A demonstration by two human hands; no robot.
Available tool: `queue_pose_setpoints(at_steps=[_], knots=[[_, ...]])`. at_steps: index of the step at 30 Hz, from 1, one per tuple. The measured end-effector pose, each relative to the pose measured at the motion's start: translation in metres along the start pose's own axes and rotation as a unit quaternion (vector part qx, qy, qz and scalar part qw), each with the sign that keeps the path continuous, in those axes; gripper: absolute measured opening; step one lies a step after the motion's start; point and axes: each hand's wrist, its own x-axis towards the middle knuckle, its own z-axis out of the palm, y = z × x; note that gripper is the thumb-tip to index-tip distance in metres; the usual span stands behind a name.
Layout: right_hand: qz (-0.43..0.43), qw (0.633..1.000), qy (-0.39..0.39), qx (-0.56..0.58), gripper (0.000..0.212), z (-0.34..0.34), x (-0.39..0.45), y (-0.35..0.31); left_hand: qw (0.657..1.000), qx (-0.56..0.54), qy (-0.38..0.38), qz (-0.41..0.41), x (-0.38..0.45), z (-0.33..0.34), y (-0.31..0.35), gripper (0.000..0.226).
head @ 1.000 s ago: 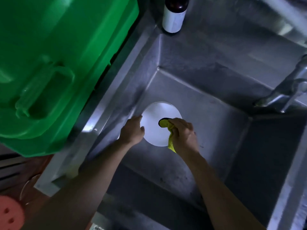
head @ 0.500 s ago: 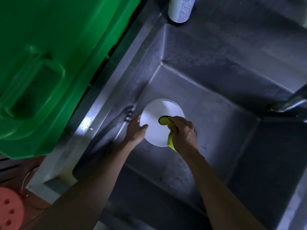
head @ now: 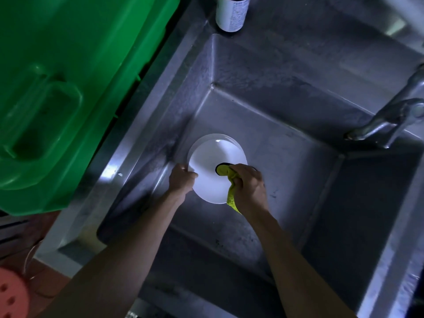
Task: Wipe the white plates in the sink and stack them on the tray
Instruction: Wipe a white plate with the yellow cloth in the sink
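The work seems to be at an early or middle stage: the wiping is going on, and I see no plate stacked anywhere, because the tray does not appear in the view at all. The left hand (head: 182, 177) grasps the left rim of the top white plate (head: 212, 173) and lifts it a little, and the right hand (head: 249, 185) is clenched on a yellow cloth (head: 223, 170), which it presses on the face of this plate. The plate is low inside the steel sink (head: 286, 115), near its left wall. Under it a second white rim (head: 226, 137) shows, so I count at least two plates; if more lie below, I cannot tell. There is one cloth, one faucet (head: 390, 118) at the right, one bottle (head: 232, 13) on the sink's far edge, and one green bin (head: 68, 88) at the left. What remains, I judge, is to finish this plate, carry it to the tray, and repeat for the rest.
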Motion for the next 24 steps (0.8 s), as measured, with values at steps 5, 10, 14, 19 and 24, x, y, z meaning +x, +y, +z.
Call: queue_pose_setpoints(at_steps=[5,10,14,19,24], knots=[[0.007,1.0,0.017,0.005,0.043,-0.008,-0.023,-0.004,0.997,-0.017,-0.074,-0.018,-0.023,0.001,0.001,0.042],[0.045,0.999,0.013,0.015,0.045,-0.017,-0.048,-0.008,0.976,-0.136,-0.153,-0.068,-0.047,0.004,-0.001,0.055],[0.051,0.998,0.015,0.016,0.048,-0.027,-0.065,-0.016,0.966,-0.156,-0.194,-0.068,-0.069,-0.001,0.001,0.059],[0.021,0.999,0.024,0.01,0.043,-0.042,-0.084,-0.032,0.962,-0.134,-0.236,-0.036,-0.111,-0.016,0.009,0.054],[-0.01,0.999,0.043,-0.017,0.043,-0.063,-0.104,-0.061,0.945,-0.132,-0.3,0.008,-0.155,-0.032,0.017,0.056]])
